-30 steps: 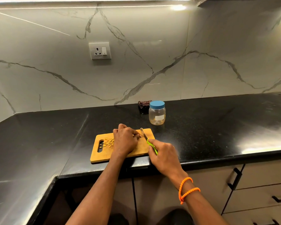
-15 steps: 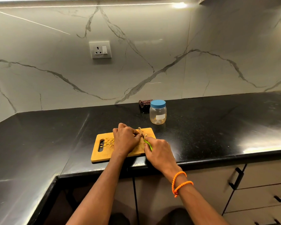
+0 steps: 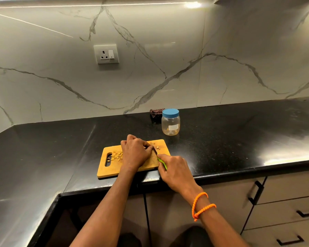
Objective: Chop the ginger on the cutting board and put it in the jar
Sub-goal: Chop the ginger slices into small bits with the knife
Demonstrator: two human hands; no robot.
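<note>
Clearly mid-chop: left hand (image 3: 135, 152) pins ginger (image 3: 146, 147) on the board (image 3: 150, 162), right hand (image 3: 175, 168) grips the knife (image 3: 155, 151); next, cut again, then fill the lidded jar (image 3: 170, 122) beyond.

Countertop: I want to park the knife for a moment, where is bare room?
Bare black countertop right of the jar and cutting board, also left of the board. Crowded: the board, under both hands and ginger pieces.
</note>
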